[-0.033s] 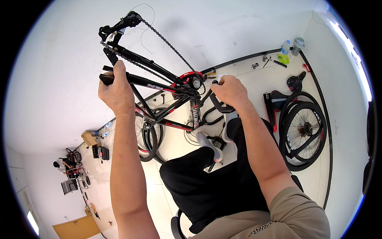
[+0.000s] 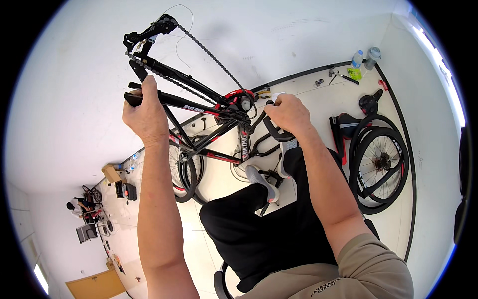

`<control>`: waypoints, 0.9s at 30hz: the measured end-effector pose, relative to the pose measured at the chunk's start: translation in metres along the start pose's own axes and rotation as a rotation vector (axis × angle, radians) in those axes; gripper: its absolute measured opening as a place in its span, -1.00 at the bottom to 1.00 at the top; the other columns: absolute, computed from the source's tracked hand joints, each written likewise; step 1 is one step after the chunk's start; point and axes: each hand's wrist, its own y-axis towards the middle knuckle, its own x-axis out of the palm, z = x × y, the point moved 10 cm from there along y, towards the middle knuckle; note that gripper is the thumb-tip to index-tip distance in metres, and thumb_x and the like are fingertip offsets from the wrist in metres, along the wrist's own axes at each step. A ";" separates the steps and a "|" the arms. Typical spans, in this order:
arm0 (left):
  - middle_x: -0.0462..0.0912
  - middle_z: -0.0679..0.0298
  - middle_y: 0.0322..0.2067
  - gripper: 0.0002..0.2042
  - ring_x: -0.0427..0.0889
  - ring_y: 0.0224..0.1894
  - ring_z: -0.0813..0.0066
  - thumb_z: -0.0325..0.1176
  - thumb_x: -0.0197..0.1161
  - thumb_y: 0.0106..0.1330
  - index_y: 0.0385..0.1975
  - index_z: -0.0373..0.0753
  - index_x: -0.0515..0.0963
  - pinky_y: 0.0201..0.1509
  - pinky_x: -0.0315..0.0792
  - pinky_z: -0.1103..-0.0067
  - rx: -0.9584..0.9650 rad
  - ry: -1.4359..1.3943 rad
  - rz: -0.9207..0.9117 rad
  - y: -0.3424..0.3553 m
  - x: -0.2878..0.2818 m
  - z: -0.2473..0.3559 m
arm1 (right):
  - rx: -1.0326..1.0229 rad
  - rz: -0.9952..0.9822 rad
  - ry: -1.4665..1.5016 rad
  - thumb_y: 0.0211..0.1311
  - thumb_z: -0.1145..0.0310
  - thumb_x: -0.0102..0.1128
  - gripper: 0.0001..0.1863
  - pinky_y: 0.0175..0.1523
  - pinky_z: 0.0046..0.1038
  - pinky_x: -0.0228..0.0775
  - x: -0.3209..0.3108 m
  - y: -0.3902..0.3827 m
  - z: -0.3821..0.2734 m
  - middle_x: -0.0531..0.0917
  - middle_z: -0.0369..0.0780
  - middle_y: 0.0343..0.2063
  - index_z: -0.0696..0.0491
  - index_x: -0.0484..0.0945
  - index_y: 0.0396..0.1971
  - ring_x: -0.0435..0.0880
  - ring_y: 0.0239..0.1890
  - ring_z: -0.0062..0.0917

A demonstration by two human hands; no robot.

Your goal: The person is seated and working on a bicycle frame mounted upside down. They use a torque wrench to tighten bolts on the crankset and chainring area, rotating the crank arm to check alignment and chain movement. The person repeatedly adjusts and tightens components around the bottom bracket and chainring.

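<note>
A black bicycle frame [image 2: 214, 153] with red and white markings stands tilted in front of me. My left hand [image 2: 147, 112] is closed round one of its black stays, near the open rear end. From the rear derailleur [image 2: 158, 27] at the top, the chain [image 2: 209, 54] runs down to the red chainring [image 2: 234, 95]. A loose thin cable curls beside the derailleur. My right hand [image 2: 289, 114] is wrapped round a black pedal [image 2: 277, 130] beside the crank; the fingers' far side is hidden. My grey shoes are on the floor below the frame.
Detached wheels [image 2: 381, 162] and a saddle [image 2: 347, 122] lie at the right. Bottles [image 2: 357, 59], a green packet [image 2: 354, 74] and a hammer [image 2: 346, 77] are along the far wall. More wheels [image 2: 181, 169] lie behind the frame. A cardboard box [image 2: 112, 173] and another person [image 2: 77, 206] are far left.
</note>
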 end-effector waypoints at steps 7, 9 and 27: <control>0.47 0.35 -0.55 -0.62 0.38 -0.45 0.59 -0.11 0.44 0.13 -0.56 -0.30 0.45 -0.30 0.34 0.60 -0.017 0.007 -0.002 -0.001 0.001 0.000 | 0.016 0.025 0.068 0.08 0.11 0.12 -0.62 0.08 -0.22 0.44 0.003 0.010 0.011 0.73 -0.08 -0.26 0.09 0.68 -0.26 0.68 -0.10 -0.18; 0.47 0.35 -0.55 -0.62 0.38 -0.45 0.59 -0.11 0.44 0.13 -0.56 -0.30 0.45 -0.30 0.34 0.60 -0.010 0.005 -0.001 0.000 0.001 0.000 | 0.019 -0.030 0.162 0.09 0.14 0.11 -0.62 -0.02 -0.26 0.48 0.015 0.016 0.015 0.73 -0.07 -0.32 0.16 0.66 -0.29 0.70 -0.20 -0.22; 0.43 0.37 -0.58 -0.60 0.35 -0.47 0.59 -0.10 0.44 0.12 -0.59 -0.30 0.44 -0.33 0.32 0.60 0.014 0.007 0.005 -0.001 0.000 0.004 | 0.252 -0.891 1.540 0.41 0.09 -0.05 -0.59 -0.19 -0.27 0.57 0.144 -0.046 -0.038 0.68 -0.13 -0.25 0.15 0.59 -0.21 0.66 -0.28 -0.36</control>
